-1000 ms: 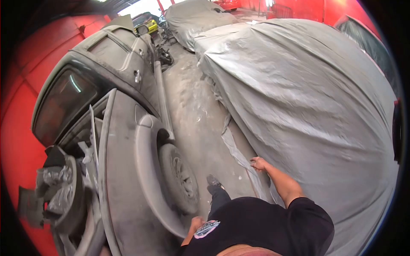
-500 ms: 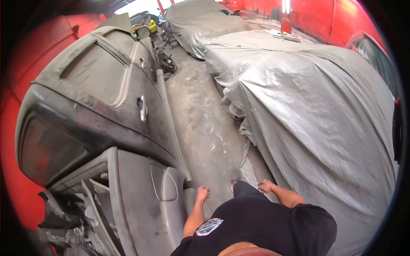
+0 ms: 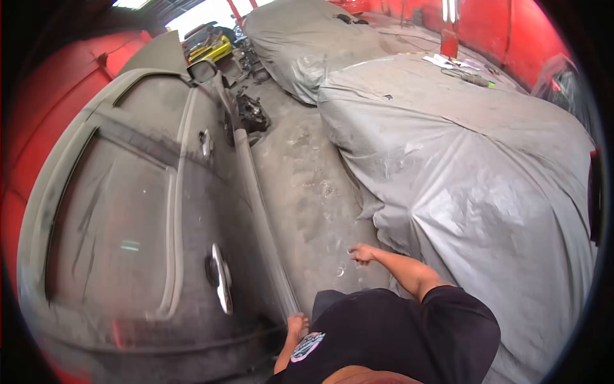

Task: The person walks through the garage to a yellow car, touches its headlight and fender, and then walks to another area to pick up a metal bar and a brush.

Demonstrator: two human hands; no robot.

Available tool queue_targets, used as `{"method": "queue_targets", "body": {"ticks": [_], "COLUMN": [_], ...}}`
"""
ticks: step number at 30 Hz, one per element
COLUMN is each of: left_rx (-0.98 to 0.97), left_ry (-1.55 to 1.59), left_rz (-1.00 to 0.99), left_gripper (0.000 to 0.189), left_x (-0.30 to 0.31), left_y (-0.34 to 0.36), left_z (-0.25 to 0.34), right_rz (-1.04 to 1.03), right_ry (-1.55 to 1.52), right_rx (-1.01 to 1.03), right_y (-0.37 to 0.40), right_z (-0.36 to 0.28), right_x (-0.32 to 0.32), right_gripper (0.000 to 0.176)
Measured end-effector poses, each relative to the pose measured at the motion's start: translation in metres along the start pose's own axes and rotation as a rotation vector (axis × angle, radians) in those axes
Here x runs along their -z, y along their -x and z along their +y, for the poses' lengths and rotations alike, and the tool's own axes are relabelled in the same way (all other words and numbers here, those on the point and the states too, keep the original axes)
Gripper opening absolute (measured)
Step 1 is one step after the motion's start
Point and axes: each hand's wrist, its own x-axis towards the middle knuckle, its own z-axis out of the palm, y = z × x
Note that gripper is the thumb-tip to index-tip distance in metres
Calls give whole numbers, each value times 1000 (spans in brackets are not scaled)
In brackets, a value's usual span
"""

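Observation:
My left hand (image 3: pixel 298 324) is low beside the dusty dark car (image 3: pixel 211 182), close to its sill (image 3: pixel 265 230). Its fingers are curled in, and I see nothing in them. Further forward, over the concrete floor, my right hand (image 3: pixel 362 253) is held out in front of me. Its fingers are loosely bent and a little apart, with nothing visible in them. To its right lies the grey cover (image 3: pixel 460 173) over a vehicle, apart from the hand. A chrome door handle (image 3: pixel 221 278) stands out on the car's side, left of my left hand.
A narrow dusty floor strip (image 3: pixel 307 173) runs between the car and the covered vehicles. Dark mechanical parts (image 3: pixel 252 112) lie by the car's front. Another covered vehicle (image 3: pixel 294 38) stands ahead, with a yellow car (image 3: pixel 217 50) behind. Papers (image 3: pixel 448 62) and a tool (image 3: pixel 473 78) rest on the near cover.
I have moved forward along the car; the loose bumper and panel at lower left have left view. My right hand has swung forward, and my left hand has dropped back toward my body.

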Motion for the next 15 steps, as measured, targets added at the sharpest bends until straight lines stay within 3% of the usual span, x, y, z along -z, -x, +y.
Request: {"method": "queue_targets", "body": {"ticks": [1, 3, 6, 7, 9, 11, 12, 13, 14, 15], "left_rx": [-268, -219, -321, -361, -572, -989, -1001, -1020, -449, 96], "left_ry": [-113, -245, -327, -330, -374, -411, -458, -522, -237, 103], "left_rz": [-24, -76, -150, -153, -160, -131, -100, -69, -164, -59], "left_gripper": [20, 19, 19, 19, 20, 21, 23, 27, 27, 27], "left_x": [8, 13, 20, 27, 50, 80, 87, 108, 121, 138], "left_y": [-23, -72, -179, -216, -287, -353, -383, -439, -457, -460], "left_z": [4, 28, 39, 50, 79, 135, 147, 174, 226, 306], "right_rz": [10, 21, -15, -49, -98, -83, 6, 7, 21, -77], "right_ry": [-41, -87, -176, -174, -85, 126, 227, 429, 631, 346], "right_rx": [32, 58, 227, 197, 143, 2, -62, -6, 49, 178], "right_y": [-25, -68, -133, -158, -209, -244, -256, -321, -385, -408], "right_z": [-33, -74, -128, -136, -132, -128, -113, -39, 35, 78], "right_x": [18, 44, 76, 86, 105, 145, 163, 179, 195, 232], "right_gripper": [53, 53, 53, 52, 51, 51, 45, 41, 37, 34]}}
